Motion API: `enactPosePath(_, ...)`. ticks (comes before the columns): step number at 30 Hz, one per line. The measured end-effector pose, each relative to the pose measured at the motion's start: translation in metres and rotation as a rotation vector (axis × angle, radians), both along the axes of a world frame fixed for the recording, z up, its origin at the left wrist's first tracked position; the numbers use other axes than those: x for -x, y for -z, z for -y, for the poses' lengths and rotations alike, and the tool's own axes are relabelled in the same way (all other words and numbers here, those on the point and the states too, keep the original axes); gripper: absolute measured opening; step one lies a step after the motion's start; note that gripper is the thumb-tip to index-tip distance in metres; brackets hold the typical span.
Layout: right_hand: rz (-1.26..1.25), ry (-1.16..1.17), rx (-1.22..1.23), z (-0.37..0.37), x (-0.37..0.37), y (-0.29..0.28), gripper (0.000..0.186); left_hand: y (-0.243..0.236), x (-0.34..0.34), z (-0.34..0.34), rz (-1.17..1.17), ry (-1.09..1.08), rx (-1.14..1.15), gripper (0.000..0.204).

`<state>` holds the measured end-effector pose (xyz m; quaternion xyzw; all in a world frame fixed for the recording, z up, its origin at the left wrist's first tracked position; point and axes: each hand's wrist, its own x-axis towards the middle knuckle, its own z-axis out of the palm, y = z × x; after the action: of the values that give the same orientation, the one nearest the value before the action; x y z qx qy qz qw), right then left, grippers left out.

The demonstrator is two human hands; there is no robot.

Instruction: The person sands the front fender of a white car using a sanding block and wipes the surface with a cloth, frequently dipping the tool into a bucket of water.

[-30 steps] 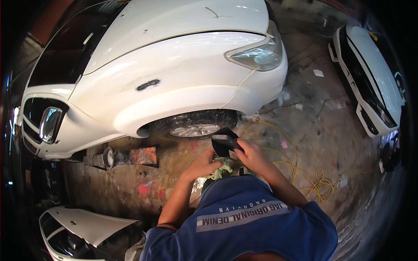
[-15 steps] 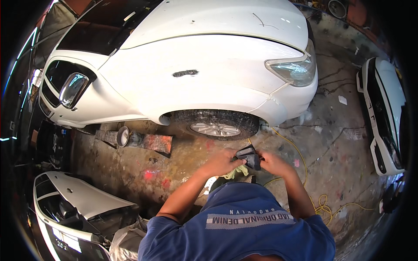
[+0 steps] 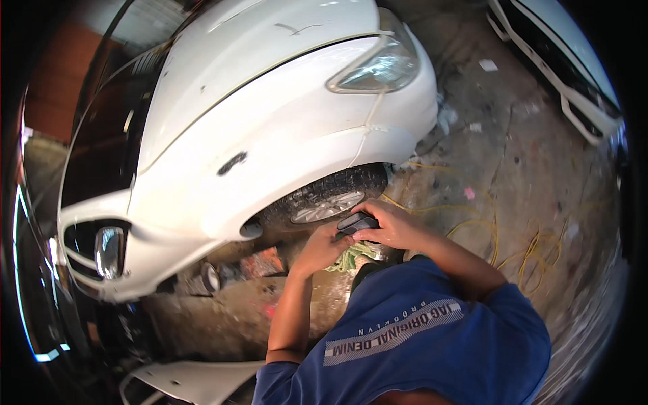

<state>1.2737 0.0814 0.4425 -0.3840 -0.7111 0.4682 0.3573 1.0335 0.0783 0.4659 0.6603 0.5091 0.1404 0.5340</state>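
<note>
Head view: closest to me, past the blue shirt (image 3: pixel 405 347), both of the worker's hands meet around one small dark block (image 3: pixel 358 223). The left hand (image 3: pixel 326 246) has it by the near-left end, and the right hand (image 3: pixel 390 226) curls over the other side; each grip is narrow, closed on the block. A second ago a black sheet stuck out loosely there; now no loose flap shows, so I'd judge the wrapping nearly settled, though the fingers hide much of it. Just below the hands shows a pale green cloth (image 3: pixel 351 258). Beyond sits the tyre (image 3: pixel 347 182) in its arch, then the white fender (image 3: pixel 290 128), its dark patch (image 3: pixel 232 163) well apart from the block. Farther off, a white body part (image 3: pixel 574 30) stands at upper right.
</note>
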Motion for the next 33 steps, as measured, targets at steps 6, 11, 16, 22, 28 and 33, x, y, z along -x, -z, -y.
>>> enactPosePath(6, -0.130, 0.126, -0.054, -0.015, 0.006, 0.006, 0.042, -0.046, 0.000, -0.051, -0.188, 0.198, -0.135, 0.030)
enactPosePath(11, -0.722, 0.515, 0.247, -0.065, 0.023, 0.052, 0.031, -0.119, -0.002, -0.133, -0.471, 0.270, -0.675, 0.027)
enactPosePath(16, -1.141, 0.734, 0.436, -0.129, 0.070, 0.066, 0.026, -0.179, -0.003, -0.227, -0.539, 0.526, -1.324, 0.019)
enactPosePath(22, -1.144, 1.109, 0.401, -0.224, 0.112, 0.104, 0.037, -0.172, -0.006, -0.311, -0.643, 1.055, -1.489, 0.025)
enactPosePath(28, -1.177, 1.521, 0.428, -0.258, 0.122, 0.092, 0.043, -0.160, 0.031, -0.350, -0.564, 1.515, -1.497, 0.038)
enactPosePath(33, -1.097, 1.520, 0.438, -0.261, 0.109, 0.102, 0.039, -0.149, 0.003, -0.366, -0.655, 1.696, -1.556, 0.027)
